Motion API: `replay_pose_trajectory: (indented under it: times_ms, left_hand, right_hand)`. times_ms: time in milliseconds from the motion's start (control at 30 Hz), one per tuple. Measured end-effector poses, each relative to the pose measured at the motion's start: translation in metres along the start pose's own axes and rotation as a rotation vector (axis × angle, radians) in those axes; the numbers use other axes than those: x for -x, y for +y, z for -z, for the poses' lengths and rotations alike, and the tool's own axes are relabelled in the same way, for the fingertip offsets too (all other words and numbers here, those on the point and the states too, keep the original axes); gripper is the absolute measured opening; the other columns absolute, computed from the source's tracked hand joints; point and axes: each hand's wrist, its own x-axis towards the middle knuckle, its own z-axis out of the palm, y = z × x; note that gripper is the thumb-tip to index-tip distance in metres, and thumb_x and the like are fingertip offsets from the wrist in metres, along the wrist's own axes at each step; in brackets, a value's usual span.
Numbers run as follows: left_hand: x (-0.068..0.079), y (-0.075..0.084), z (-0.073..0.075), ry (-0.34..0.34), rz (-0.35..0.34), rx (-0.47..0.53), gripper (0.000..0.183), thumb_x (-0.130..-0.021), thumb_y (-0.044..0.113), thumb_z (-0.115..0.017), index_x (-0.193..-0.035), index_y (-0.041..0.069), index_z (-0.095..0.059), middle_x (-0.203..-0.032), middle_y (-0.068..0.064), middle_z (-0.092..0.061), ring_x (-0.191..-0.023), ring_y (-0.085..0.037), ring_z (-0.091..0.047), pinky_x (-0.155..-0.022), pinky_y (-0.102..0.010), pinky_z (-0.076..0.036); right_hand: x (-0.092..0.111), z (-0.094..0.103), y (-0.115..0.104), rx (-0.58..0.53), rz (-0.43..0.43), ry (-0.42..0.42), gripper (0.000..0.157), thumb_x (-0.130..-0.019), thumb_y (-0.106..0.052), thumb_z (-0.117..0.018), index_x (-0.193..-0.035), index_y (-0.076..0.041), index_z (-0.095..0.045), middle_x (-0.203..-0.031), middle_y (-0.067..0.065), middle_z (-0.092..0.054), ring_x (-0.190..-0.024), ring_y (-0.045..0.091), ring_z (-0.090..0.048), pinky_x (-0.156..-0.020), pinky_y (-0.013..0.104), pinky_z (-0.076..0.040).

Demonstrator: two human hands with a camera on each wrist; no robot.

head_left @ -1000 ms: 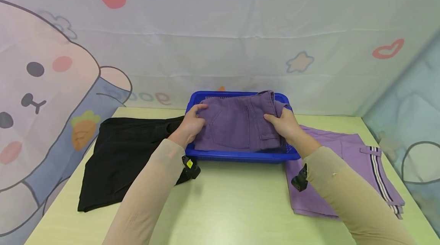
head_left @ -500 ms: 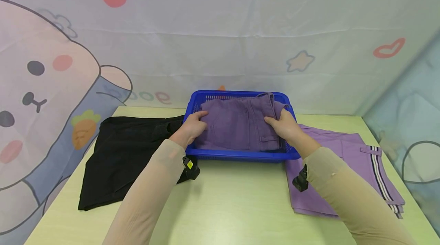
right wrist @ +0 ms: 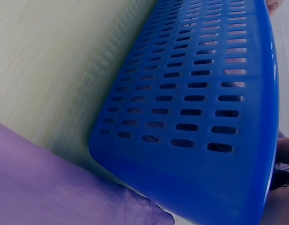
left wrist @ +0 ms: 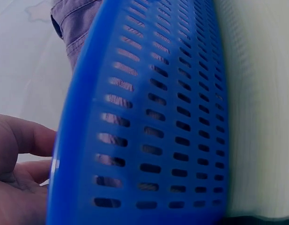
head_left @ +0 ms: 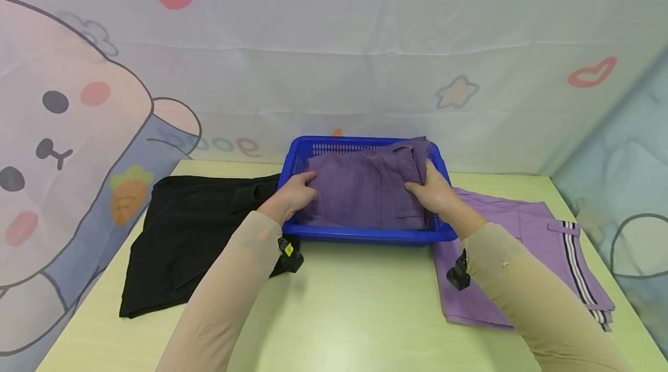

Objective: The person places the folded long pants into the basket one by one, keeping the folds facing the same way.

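Folded purple trousers lie in a blue plastic basket, their right end lifted toward the back rim. My left hand grips their left end, wrist over the basket's left rim. In the left wrist view that hand's fingers point down behind the blue rim, tips hidden. My right hand holds the right end with the thumb on top and the other fingers mostly hidden behind the cloth. The right wrist view shows mainly the slotted basket wall, with part of the hand at its right edge.
Black folded trousers lie on the table left of the basket. Lilac trousers with a striped waistband lie at the right, close against the basket. A printed cloth backdrop hangs behind the table.
The purple trousers sit lower and flatter at the left. Their right end has shifted slightly right and up at the back corner. My left hand has lowered a little.
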Motion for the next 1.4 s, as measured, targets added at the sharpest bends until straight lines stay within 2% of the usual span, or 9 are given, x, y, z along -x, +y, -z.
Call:
replay_pose_trajectory:
  times_ms: [100,600,767,833,900,1000,1133,1267,1400]
  left_hand:
    - [0.001,-0.001,0.000,-0.016,-0.001,-0.010,0.073,-0.084,-0.004,-0.044,-0.151,0.011,-0.020,-0.159,-0.010,-0.014,-0.146,-0.026,-0.010,-0.113,-0.042,-0.026]
    - [0.001,-0.004,0.000,-0.082,0.073,0.007,0.070,-0.090,0.002,-0.043,-0.153,0.014,-0.014,-0.160,-0.008,-0.010,-0.143,-0.025,-0.020,-0.111,-0.051,-0.028]
    - [0.002,-0.004,-0.001,-0.094,0.088,0.031,0.069,-0.091,0.004,-0.044,-0.153,0.014,-0.013,-0.160,-0.007,-0.010,-0.145,-0.027,-0.016,-0.112,-0.053,-0.025]
    - [0.002,-0.005,0.000,-0.099,0.092,0.042,0.070,-0.091,0.004,-0.044,-0.153,0.014,-0.012,-0.160,-0.007,-0.009,-0.146,-0.028,-0.012,-0.112,-0.056,-0.022]
    - [0.003,-0.005,0.000,-0.105,0.095,0.044,0.070,-0.092,0.005,-0.044,-0.153,0.013,-0.012,-0.160,-0.008,-0.008,-0.146,-0.029,-0.012,-0.112,-0.056,-0.022]
    - [0.003,-0.005,0.000,-0.109,0.096,0.041,0.070,-0.092,0.005,-0.045,-0.153,0.014,-0.011,-0.160,-0.008,-0.007,-0.144,-0.029,-0.017,-0.112,-0.053,-0.025]
    - [0.002,-0.005,0.000,-0.107,0.099,0.038,0.071,-0.092,0.005,-0.046,-0.153,0.014,-0.012,-0.160,-0.008,-0.007,-0.144,-0.027,-0.018,-0.111,-0.051,-0.027]
    - [0.002,-0.005,0.000,-0.105,0.103,0.038,0.071,-0.091,0.005,-0.047,-0.153,0.014,-0.011,-0.160,-0.008,-0.007,-0.146,-0.028,-0.011,-0.112,-0.055,-0.024]
    - [0.002,-0.005,0.001,-0.101,0.097,0.029,0.072,-0.091,0.005,-0.047,-0.153,0.013,-0.011,-0.160,-0.009,-0.007,-0.146,-0.028,-0.010,-0.112,-0.056,-0.023]
  right_hand:
    - [0.000,0.001,0.000,0.043,-0.017,-0.018,0.078,-0.098,-0.015,-0.045,-0.150,-0.004,0.013,-0.157,0.024,-0.001,-0.143,0.043,-0.008,-0.114,0.056,-0.016]
    - [0.001,0.000,0.008,0.123,-0.025,-0.043,0.075,-0.098,-0.011,-0.044,-0.150,-0.002,0.009,-0.157,0.022,0.004,-0.144,0.041,0.001,-0.116,0.055,-0.009]
    - [0.002,-0.001,0.009,0.097,-0.012,-0.048,0.081,-0.097,-0.010,-0.046,-0.151,-0.020,0.014,-0.158,0.016,0.006,-0.144,0.041,-0.003,-0.113,0.057,-0.019]
    - [0.003,-0.001,0.010,0.073,-0.017,-0.063,0.083,-0.097,-0.009,-0.046,-0.150,-0.028,0.015,-0.158,0.020,-0.003,-0.134,0.043,-0.032,-0.101,0.054,-0.038]
    - [0.004,-0.002,0.011,0.059,-0.023,-0.081,0.084,-0.097,-0.008,-0.047,-0.150,-0.030,0.014,-0.154,0.024,-0.017,-0.107,0.035,-0.053,-0.081,0.045,-0.049]
    - [0.005,-0.002,0.011,0.037,-0.038,-0.105,0.083,-0.097,-0.008,-0.047,-0.151,-0.030,0.012,-0.143,0.030,-0.034,-0.066,0.018,-0.044,-0.057,0.032,-0.046]
    - [0.006,-0.003,0.011,0.029,-0.034,-0.114,0.080,-0.097,-0.009,-0.048,-0.152,-0.027,0.008,-0.144,0.031,-0.033,-0.057,0.013,-0.040,-0.055,0.029,-0.043]
    - [0.006,-0.005,0.011,0.061,-0.016,-0.122,0.076,-0.096,-0.010,-0.048,-0.153,-0.020,0.001,-0.151,0.029,-0.023,-0.091,0.029,-0.060,-0.073,0.037,-0.050]
    - [0.006,-0.008,0.011,0.142,-0.009,-0.147,0.064,-0.097,-0.014,-0.047,-0.152,-0.006,-0.014,-0.148,0.032,-0.026,-0.135,0.044,-0.032,-0.103,0.054,-0.039]
